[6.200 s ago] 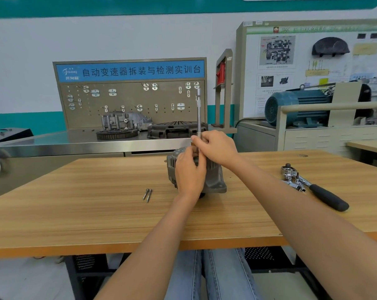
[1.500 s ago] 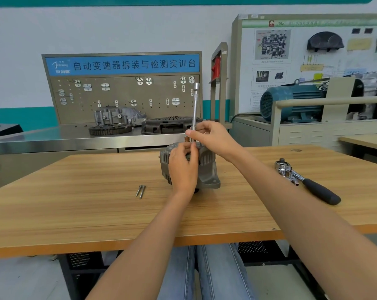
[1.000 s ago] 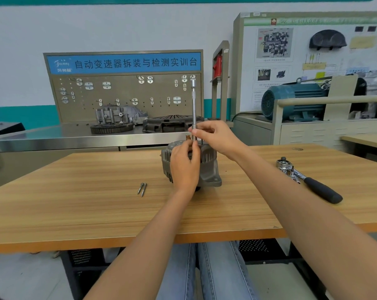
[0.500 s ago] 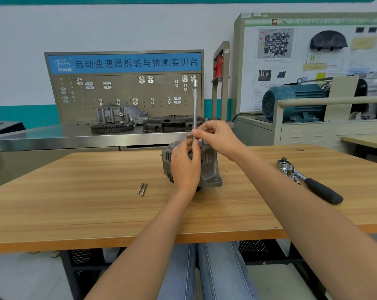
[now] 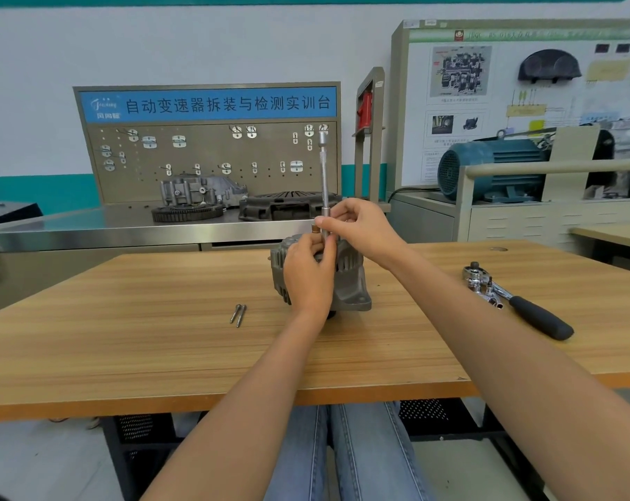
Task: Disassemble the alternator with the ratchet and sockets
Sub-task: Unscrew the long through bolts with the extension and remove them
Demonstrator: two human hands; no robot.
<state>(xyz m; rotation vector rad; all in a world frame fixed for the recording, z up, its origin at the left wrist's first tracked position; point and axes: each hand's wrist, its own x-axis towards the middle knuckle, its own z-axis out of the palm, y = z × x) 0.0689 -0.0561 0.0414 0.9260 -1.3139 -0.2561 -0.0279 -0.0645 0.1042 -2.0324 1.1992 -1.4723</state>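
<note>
Grey cast-metal alternator upright at centre of wooden table. Left hand grips alternator's top. Right hand pinches long silver extension bar, standing vertical on alternator. Black-handled ratchet lies well right; two loose bolts left.

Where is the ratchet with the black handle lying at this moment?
In the head view, the ratchet with the black handle lies on the wooden table, right of the grey metal alternator, untouched by either hand.
</note>
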